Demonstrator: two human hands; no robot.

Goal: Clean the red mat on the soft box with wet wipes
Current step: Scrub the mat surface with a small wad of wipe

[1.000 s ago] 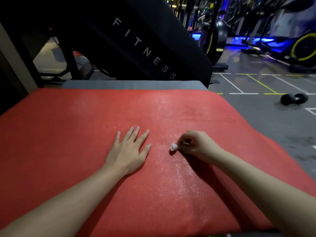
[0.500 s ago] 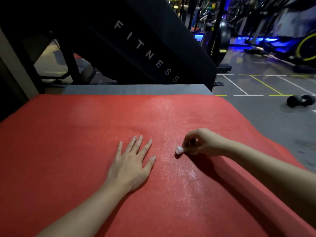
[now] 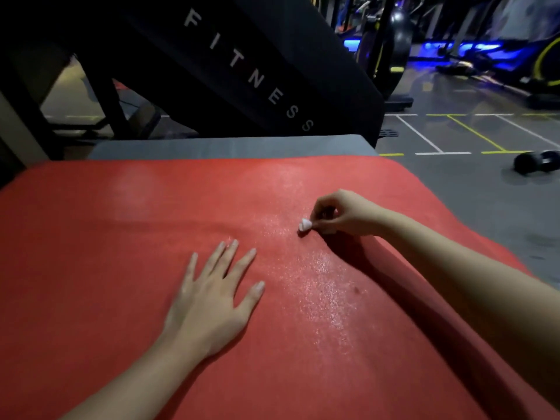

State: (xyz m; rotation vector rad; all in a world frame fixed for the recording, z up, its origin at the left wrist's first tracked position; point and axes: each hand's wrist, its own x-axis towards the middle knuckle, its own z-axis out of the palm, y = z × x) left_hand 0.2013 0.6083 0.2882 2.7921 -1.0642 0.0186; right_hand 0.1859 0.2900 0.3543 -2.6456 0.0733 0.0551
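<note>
Though wadded, wipe (image 3: 304, 224) on red mat (image 3: 121, 268)

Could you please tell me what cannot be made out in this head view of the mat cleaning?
All in the head view:
Wet wipe: only a white tip shows; the right hand's curled fingers hide the rest.
Soft box: only a grey strip shows; the red mat covers the rest.
The red mat's near and left edges: cut off by the frame.
Dumbbell: dark, cut by the right edge.
</note>
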